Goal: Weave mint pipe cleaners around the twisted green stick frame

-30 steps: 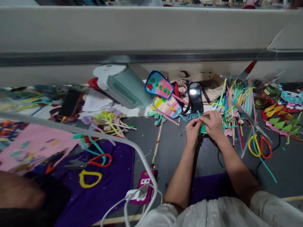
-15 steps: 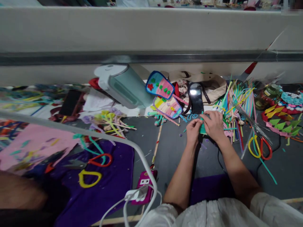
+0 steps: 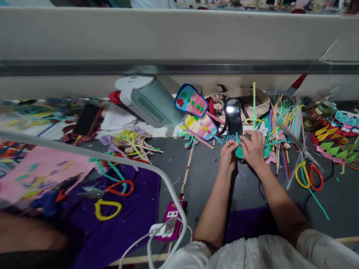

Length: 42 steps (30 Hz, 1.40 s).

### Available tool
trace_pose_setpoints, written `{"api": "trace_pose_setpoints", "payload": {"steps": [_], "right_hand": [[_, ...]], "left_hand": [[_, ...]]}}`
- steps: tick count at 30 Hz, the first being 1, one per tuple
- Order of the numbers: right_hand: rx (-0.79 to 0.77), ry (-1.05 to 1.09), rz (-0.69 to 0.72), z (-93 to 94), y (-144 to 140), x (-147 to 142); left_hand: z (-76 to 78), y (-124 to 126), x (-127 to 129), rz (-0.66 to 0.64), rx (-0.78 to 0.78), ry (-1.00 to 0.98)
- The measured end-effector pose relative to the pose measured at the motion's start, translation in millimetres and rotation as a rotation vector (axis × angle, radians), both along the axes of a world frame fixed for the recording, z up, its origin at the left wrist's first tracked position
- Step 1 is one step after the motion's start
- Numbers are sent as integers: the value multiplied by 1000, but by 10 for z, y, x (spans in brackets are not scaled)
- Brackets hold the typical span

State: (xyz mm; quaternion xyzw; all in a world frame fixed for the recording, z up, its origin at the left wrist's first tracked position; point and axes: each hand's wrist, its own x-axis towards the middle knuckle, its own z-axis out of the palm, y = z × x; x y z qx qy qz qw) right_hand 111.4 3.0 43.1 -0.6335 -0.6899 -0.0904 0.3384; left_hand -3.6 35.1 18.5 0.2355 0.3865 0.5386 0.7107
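Observation:
My left hand (image 3: 228, 152) is closed, fingertips pinching the near left end of a green pipe-cleaner piece (image 3: 239, 152). My right hand (image 3: 254, 147), also closed, pinches the same piece from the right and covers its middle. A short green stem pokes up between the fingertips. One long light-green pipe cleaner (image 3: 254, 106) stands upright behind my right hand; whether it joins the piece is hidden. Just beyond my hands lie a dark phone (image 3: 233, 117) and two fan-shaped pipe-cleaner pieces, one blue-edged (image 3: 191, 101) and one lilac-edged (image 3: 199, 127).
Pipe cleaners in many colours (image 3: 287, 116) and red-and-yellow scissors (image 3: 308, 175) lie to the right. A grey-green lamp body (image 3: 155, 102) stands behind; its pale curved tube (image 3: 168, 183) crosses the left. A purple power strip (image 3: 175, 218) sits nearer. Another person's arm (image 3: 28, 233) shows at lower left.
The long light-green pipe cleaner now rises upright behind my right hand. More of the green piece shows beside my fingers. The other person's arm has shifted slightly right.

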Motion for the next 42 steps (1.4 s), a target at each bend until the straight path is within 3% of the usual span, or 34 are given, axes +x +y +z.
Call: {"api": "trace_pose_setpoints", "payload": {"steps": [7, 14, 21, 30, 42], "right_hand": [[-113, 4, 31, 21, -5, 13], [-93, 13, 36, 49, -1, 40], [-88, 7, 36, 57, 3, 45], [-98, 5, 45, 59, -4, 36], [-148, -32, 18, 1, 26, 40]], "left_hand": [[-68, 12, -3, 52, 53, 80], [-75, 15, -2, 39, 31, 68], [-53, 20, -27, -52, -5, -6], [26, -11, 5, -25, 47, 88], [-19, -4, -17, -51, 80, 129]]}}
